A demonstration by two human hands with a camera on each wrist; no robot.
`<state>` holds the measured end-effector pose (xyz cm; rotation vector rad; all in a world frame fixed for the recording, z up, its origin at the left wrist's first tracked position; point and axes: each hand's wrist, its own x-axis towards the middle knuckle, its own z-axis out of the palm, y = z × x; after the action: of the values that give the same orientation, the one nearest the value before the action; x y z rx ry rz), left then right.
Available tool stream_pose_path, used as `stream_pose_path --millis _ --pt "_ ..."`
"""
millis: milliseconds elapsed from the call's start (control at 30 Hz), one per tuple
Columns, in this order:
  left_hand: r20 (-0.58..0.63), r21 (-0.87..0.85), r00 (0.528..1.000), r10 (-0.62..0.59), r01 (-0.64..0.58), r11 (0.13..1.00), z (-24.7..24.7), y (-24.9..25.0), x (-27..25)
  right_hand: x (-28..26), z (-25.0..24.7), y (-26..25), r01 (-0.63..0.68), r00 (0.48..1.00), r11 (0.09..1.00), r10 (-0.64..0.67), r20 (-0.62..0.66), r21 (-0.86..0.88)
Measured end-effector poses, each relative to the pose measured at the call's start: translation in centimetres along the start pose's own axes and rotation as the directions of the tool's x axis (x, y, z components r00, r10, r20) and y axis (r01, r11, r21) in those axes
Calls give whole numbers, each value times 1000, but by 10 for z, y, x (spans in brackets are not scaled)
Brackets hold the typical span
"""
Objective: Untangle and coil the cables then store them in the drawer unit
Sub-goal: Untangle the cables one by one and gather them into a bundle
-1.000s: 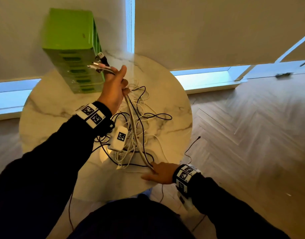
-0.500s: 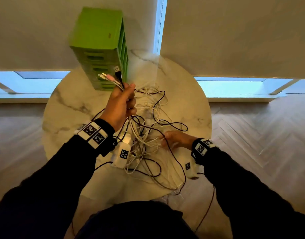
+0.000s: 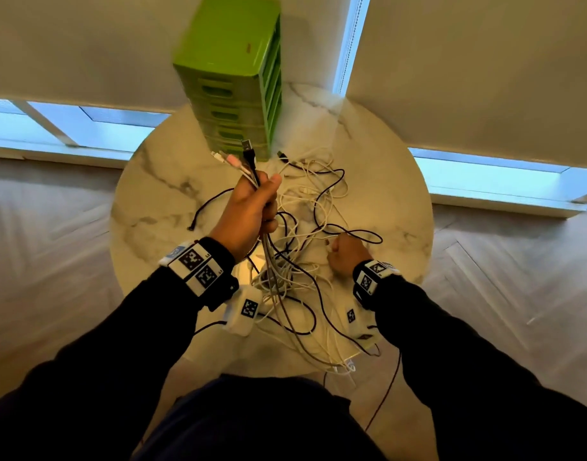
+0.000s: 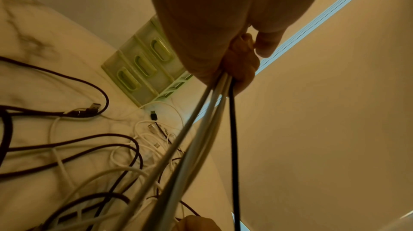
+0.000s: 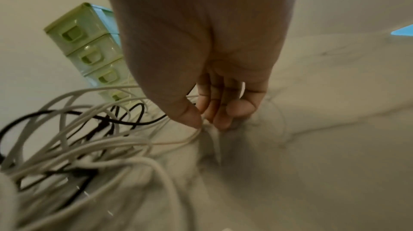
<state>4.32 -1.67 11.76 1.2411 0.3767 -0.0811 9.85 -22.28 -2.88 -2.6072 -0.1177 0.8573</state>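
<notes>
A tangle of white and dark cables (image 3: 305,224) lies on the round marble table (image 3: 152,197). My left hand (image 3: 267,202) is raised above it and grips a bundle of several cables, whose plug ends (image 3: 240,158) stick up past the thumb. In the left wrist view the held cables (image 4: 208,111) run taut down from my left hand (image 4: 243,58) to the pile (image 4: 89,155). My right hand (image 3: 337,249) is down on the table at the pile's right side. There my right hand (image 5: 206,123) pinches a thin white cable (image 5: 178,142) between thumb and fingers. The green drawer unit (image 3: 232,78) stands at the table's far edge, drawers closed.
Some cables spill over the table's near edge (image 3: 335,364), and a dark one hangs toward the wooden floor (image 3: 385,394). Pale blinds and a low window strip (image 3: 86,124) stand behind the table. Bare marble (image 5: 312,128) lies to the right of my right hand.
My right hand left the table's near edge and came up to the right side of the pile, where it now pinches a white cable. My left hand kept its grip on the bundle.
</notes>
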Motion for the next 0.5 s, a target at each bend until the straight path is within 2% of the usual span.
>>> stream_pose_path --millis 133,333,500 --pt "25 20 1000 -9 8 1000 5 -9 -6 -8 -3 19 34 999 993 -36 -9 -114" --pt "70 57 997 -40 36 998 10 -21 -18 -7 3 22 64 992 996 -58 -113 55" --pt "109 103 993 -55 44 994 4 -27 -24 0 20 7 144 984 989 -141 -113 21"
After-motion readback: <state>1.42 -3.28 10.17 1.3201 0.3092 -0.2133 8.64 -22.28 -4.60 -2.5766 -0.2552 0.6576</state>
